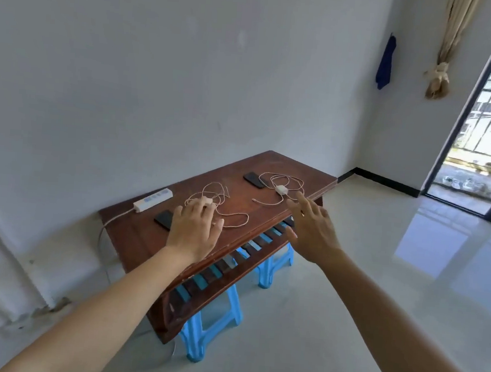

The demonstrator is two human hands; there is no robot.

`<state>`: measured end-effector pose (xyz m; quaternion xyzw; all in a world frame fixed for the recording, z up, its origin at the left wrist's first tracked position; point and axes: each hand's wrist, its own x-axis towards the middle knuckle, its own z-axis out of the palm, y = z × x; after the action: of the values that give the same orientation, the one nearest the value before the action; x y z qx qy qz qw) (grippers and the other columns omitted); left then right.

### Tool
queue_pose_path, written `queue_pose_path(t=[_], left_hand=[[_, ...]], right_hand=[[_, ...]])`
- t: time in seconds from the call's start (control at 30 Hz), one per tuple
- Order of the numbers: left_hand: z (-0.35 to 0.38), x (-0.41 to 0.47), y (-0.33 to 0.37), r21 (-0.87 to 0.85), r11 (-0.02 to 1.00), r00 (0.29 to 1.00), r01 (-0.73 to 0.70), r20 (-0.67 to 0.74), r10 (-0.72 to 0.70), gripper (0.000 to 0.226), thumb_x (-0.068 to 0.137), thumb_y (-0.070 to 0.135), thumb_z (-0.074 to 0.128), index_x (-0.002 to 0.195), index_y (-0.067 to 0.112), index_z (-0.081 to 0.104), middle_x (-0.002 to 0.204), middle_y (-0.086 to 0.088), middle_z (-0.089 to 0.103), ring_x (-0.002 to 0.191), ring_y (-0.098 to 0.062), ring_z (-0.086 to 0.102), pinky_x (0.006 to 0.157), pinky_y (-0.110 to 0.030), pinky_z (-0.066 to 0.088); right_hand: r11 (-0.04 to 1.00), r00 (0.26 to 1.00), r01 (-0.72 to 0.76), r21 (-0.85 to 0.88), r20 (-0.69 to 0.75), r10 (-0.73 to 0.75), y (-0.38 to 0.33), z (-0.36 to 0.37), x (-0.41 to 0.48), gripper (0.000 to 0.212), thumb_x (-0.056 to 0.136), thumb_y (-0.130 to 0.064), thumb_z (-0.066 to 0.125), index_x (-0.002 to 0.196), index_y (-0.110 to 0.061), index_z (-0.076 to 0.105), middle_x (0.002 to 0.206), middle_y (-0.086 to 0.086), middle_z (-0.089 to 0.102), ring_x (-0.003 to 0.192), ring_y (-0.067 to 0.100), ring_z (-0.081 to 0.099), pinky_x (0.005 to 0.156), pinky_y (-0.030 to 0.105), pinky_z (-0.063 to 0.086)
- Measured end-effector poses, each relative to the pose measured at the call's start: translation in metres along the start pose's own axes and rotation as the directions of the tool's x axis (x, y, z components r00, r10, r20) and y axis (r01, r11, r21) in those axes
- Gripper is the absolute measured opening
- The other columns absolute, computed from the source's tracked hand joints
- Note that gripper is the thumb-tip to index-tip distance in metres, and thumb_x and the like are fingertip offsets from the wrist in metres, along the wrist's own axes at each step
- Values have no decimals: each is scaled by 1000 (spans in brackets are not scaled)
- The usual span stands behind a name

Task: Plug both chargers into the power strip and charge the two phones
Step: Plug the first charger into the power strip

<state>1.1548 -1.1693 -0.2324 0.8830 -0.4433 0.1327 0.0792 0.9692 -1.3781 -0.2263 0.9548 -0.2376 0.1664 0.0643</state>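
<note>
On the brown wooden table [134,236] lies a white power strip [152,199] at the back left, with nothing plugged in. One black phone [164,219] lies near it, partly hidden by my left hand [195,229]. That hand hovers open, fingers spread, over a white charger [208,200] with a coiled cable [231,215]. A second black phone [255,180] lies at the far right end, beside a second white charger [281,190] and its looped cable [293,180]. My right hand [312,230] is open, its fingertips just short of that charger.
Two blue plastic stools [213,324] stand under the table's slatted lower shelf. The strip's cord [104,230] drops off the table's left end by the white wall. Glossy tiled floor spreads to the right toward a glass balcony door [477,130].
</note>
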Motion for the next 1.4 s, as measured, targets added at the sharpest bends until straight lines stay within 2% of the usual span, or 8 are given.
queue_pose_path(t=[0.1,0.27,0.4,0.7,0.87,1.1,1.27,1.4], left_hand=[[30,52,-16,99,994,989,55,129,-68,66,101,54,22,152,14,35,163,-16,29,150,-30,26,118,-57,25],[46,129,-52,135,980,978,149,122,-166,68,101,56,21,152,15,36,163,-15,30,150,-31,27,119,-55,25],[83,161,-81,117,961,957,250,119,-264,68,101,57,20,152,16,36,164,-13,29,151,-29,26,120,-52,26],[216,222,-141,83,917,850,390,351,-393,67,102,57,18,156,18,26,168,-11,15,155,-26,14,123,-52,21],[267,272,-168,63,903,794,424,453,-404,66,103,56,20,157,18,25,169,-10,13,155,-27,13,123,-49,20],[331,302,-167,22,886,704,464,598,-383,54,107,40,28,156,17,27,168,-11,18,154,-27,18,122,-43,23],[355,293,-153,49,835,598,547,675,-432,58,106,24,37,159,13,18,170,-8,7,156,-23,6,126,-37,17],[357,298,-148,83,801,533,593,705,-468,65,103,15,43,160,14,11,170,-6,-3,156,-21,-2,127,-36,12]], right_hand=[[999,997,42,12,60,-43,26,32,67,70,93,-43,61,152,-15,37,162,14,30,141,32,41,112,46,40],[994,996,72,88,47,-77,41,67,191,66,96,-44,55,152,-14,35,160,12,34,139,31,45,108,47,43],[968,974,190,161,94,-207,17,123,261,64,95,-41,58,150,-16,37,159,12,36,137,31,46,108,46,43],[875,815,436,211,319,-483,-41,260,364,65,93,-37,61,150,-17,36,151,8,44,132,28,50,105,42,45],[842,756,463,278,373,-539,-58,310,432,59,93,-34,60,147,-21,39,148,5,47,131,27,51,104,42,46],[802,686,384,458,439,-580,-76,388,467,61,93,-34,57,149,-21,37,137,6,57,120,31,59,91,44,51],[725,553,433,536,478,-683,-83,431,475,70,96,-45,56,155,-27,23,137,10,53,114,33,60,88,46,54],[691,524,455,561,459,-718,-82,449,478,64,93,-49,61,147,-28,35,129,11,55,110,30,59,83,43,55]])
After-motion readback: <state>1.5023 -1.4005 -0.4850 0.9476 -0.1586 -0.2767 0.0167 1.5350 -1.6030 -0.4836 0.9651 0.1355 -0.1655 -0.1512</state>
